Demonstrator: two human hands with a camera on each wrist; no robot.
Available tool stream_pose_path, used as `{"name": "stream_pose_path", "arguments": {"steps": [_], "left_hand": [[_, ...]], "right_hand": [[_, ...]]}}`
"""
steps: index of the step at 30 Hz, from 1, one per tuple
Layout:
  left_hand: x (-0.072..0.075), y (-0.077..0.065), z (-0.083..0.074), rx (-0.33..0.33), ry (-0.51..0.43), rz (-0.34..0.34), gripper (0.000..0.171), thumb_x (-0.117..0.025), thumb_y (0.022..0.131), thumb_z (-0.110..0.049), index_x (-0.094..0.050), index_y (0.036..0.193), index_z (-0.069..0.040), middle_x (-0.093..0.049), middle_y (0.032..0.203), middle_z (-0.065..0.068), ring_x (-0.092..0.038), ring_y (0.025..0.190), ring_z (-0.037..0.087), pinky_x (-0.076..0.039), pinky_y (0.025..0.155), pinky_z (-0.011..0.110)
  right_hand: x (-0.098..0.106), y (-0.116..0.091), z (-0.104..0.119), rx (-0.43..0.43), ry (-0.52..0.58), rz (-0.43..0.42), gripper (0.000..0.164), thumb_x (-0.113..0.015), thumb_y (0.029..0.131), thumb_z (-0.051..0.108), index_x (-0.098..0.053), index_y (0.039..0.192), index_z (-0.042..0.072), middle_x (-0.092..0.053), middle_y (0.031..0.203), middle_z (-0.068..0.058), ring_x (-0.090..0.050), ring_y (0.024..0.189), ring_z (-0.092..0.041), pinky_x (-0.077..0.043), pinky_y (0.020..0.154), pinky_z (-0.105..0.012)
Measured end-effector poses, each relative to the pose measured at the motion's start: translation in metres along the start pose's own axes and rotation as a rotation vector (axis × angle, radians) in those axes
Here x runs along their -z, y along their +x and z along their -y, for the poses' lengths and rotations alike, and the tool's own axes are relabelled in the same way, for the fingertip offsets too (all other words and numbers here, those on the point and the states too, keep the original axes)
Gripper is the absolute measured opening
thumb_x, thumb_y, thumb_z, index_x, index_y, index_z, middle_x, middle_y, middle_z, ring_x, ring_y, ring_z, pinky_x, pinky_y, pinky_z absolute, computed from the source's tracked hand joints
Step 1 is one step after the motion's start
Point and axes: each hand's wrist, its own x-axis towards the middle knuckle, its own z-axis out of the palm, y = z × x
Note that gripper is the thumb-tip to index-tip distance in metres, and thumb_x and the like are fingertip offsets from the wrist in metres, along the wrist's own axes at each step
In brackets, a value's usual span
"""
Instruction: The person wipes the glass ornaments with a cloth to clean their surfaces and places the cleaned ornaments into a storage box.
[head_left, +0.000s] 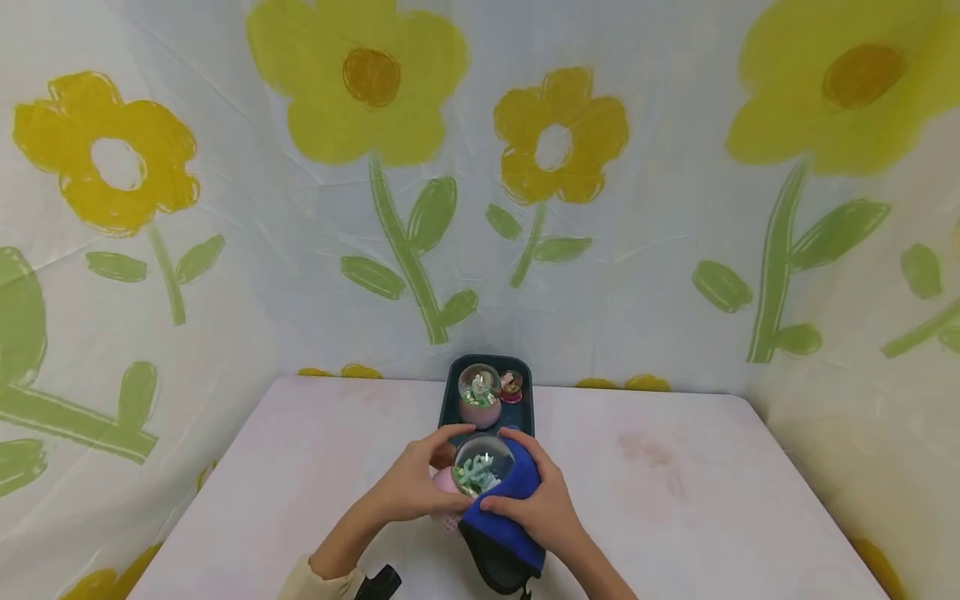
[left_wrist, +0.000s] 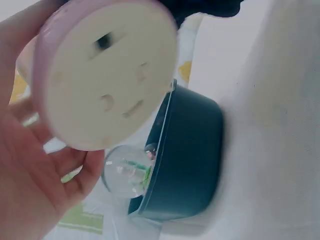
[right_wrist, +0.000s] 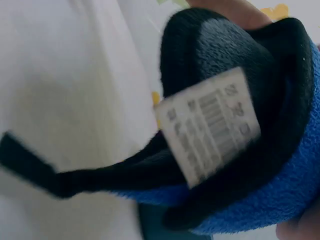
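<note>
My left hand (head_left: 412, 479) grips a snow globe (head_left: 474, 473) with a clear dome and a pink base, tipped so its cream underside (left_wrist: 112, 75) faces the left wrist camera. Green and white figures show inside the dome. My right hand (head_left: 546, 507) holds a blue and black terry mitt (head_left: 516, 492) against the dome's right side, thumb on the near side. A white barcode label (right_wrist: 210, 125) and a black loop (right_wrist: 30, 162) hang at the mitt's black-trimmed opening.
Just beyond the hands, a dark teal tray (head_left: 527, 417) stands at the table's back edge. It holds another pink-based snow globe (head_left: 480, 396) and a small globe with a red base (head_left: 512, 387). A flower-printed sheet (head_left: 645, 275) hangs behind the white table (head_left: 322, 450).
</note>
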Motion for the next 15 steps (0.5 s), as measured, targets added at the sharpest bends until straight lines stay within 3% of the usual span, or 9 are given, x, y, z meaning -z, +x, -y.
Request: {"name": "stream_pose_path", "arguments": {"steps": [3, 6, 10, 15], "left_hand": [[-0.004, 0.0, 0.002, -0.041, 0.033, 0.046, 0.085, -0.086, 0.073, -0.031, -0.04, 0.145, -0.026, -0.062, 0.105, -0.006, -0.062, 0.087, 0.014, -0.053, 0.077, 0.032], [-0.012, -0.001, 0.004, -0.086, -0.004, 0.047, 0.083, -0.086, 0.073, -0.023, -0.039, 0.141, -0.024, -0.062, 0.111, -0.003, -0.063, 0.092, 0.015, -0.053, 0.081, 0.033], [-0.023, -0.004, 0.009, -0.101, -0.026, 0.006, 0.081, -0.086, 0.069, -0.021, -0.039, 0.135, -0.019, -0.064, 0.104, -0.003, -0.062, 0.089, 0.014, -0.052, 0.078, 0.035], [-0.03, -0.009, 0.018, -0.052, -0.064, -0.078, 0.084, -0.088, 0.068, -0.023, -0.037, 0.134, -0.02, -0.064, 0.097, -0.002, -0.059, 0.082, 0.017, -0.049, 0.069, 0.034]], "right_hand": [[0.002, 0.001, 0.001, 0.032, -0.085, 0.06, 0.083, -0.091, 0.066, 0.029, -0.05, 0.137, 0.031, -0.057, 0.127, -0.004, -0.055, 0.111, -0.03, -0.05, 0.083, -0.05], [0.006, 0.004, 0.002, 0.097, -0.186, 0.124, 0.087, -0.09, 0.063, 0.043, -0.048, 0.138, 0.035, -0.055, 0.131, 0.005, -0.055, 0.114, -0.024, -0.048, 0.086, -0.049], [0.014, 0.005, 0.005, 0.161, -0.27, 0.21, 0.089, -0.087, 0.06, 0.054, -0.045, 0.138, 0.041, -0.049, 0.136, 0.015, -0.052, 0.12, -0.017, -0.046, 0.091, -0.047], [0.027, 0.003, 0.013, 0.154, -0.285, 0.249, 0.085, -0.085, 0.065, 0.051, -0.044, 0.139, 0.043, -0.049, 0.137, 0.013, -0.054, 0.118, -0.019, -0.048, 0.089, -0.047]]}}
